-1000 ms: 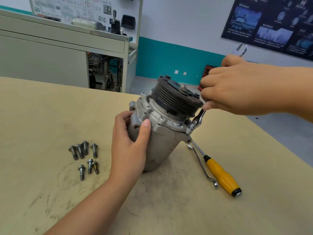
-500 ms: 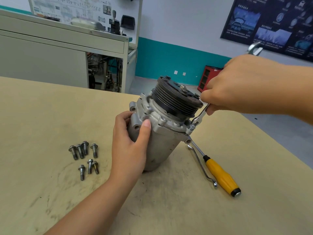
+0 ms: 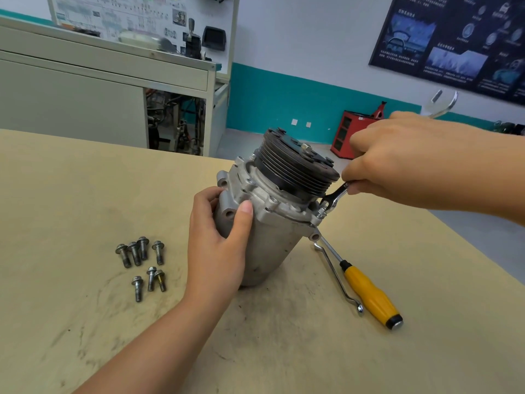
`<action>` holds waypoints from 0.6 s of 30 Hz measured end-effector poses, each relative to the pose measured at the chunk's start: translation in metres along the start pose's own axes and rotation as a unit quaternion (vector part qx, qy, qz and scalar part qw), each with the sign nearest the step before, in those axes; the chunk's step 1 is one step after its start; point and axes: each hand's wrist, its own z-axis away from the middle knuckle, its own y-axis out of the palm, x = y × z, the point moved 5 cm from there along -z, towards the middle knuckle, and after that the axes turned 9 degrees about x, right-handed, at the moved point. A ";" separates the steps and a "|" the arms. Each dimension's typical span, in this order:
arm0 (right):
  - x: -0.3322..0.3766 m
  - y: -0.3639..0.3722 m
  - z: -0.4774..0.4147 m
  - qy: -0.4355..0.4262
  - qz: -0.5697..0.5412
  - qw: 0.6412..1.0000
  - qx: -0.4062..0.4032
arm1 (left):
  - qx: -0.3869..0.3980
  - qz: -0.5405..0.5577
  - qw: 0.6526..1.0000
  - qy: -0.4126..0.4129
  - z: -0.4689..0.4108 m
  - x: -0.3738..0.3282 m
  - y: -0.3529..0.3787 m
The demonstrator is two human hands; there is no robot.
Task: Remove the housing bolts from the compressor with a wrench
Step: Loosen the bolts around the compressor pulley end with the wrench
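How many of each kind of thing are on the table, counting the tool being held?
Loose bolts: 7
Wrenches: 2, the held wrench and the bent wrench
Screwdriver: 1
Compressor: 1
Total: 11

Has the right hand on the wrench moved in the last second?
Yes: the right hand swung the wrench rightward, uncovering the red cabinet behind it.

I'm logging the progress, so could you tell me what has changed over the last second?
The right hand swung the wrench handle rightward, its head staying on the bolt at the compressor rim. The left hand still grips the body; the loose bolts and screwdriver have not moved.
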 end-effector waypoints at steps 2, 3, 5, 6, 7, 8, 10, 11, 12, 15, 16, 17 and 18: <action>0.001 0.001 0.001 0.008 -0.016 1.000 0.003 | 0.000 0.000 1.000 -0.001 0.000 0.000 0.000; 0.001 0.002 0.001 0.011 -0.025 1.000 0.005 | -0.001 0.000 1.000 -0.003 0.000 0.000 0.000; 0.000 0.003 0.000 0.015 -0.043 0.999 0.006 | -0.001 0.001 1.000 -0.005 0.000 0.001 0.000; 0.000 0.003 0.000 0.017 -0.053 0.998 0.009 | -0.001 0.002 1.000 -0.006 0.000 0.001 0.000; -0.001 0.004 -0.001 0.020 -0.065 0.998 0.013 | -0.001 0.002 1.000 -0.006 0.000 0.001 0.000; -0.002 0.005 -0.002 0.023 -0.080 0.996 0.016 | -0.002 0.003 1.000 -0.007 0.000 0.001 0.000; -0.003 0.006 -0.004 0.028 -0.122 0.992 0.017 | -0.004 0.004 1.000 -0.005 0.000 0.001 0.000; -0.003 0.007 -0.004 0.027 -0.145 0.989 0.017 | -0.005 0.004 1.000 -0.004 0.000 0.001 0.000; -0.003 0.007 -0.005 0.024 -0.166 0.986 0.016 | -0.005 0.003 1.000 -0.003 0.000 0.001 0.000; -0.003 0.007 -0.006 0.013 -0.189 0.982 0.016 | -0.005 0.003 1.000 0.002 0.000 0.001 0.000; -0.002 0.008 -0.007 0.010 -0.181 0.983 0.012 | -0.005 0.003 1.000 0.002 0.000 0.001 0.000; -0.002 0.009 -0.009 0.006 -0.169 0.986 0.010 | -0.005 0.003 1.000 0.002 0.000 0.000 0.000; 0.000 0.011 -0.011 0.001 -0.155 0.988 0.006 | -0.005 0.003 1.000 0.001 0.000 0.000 0.000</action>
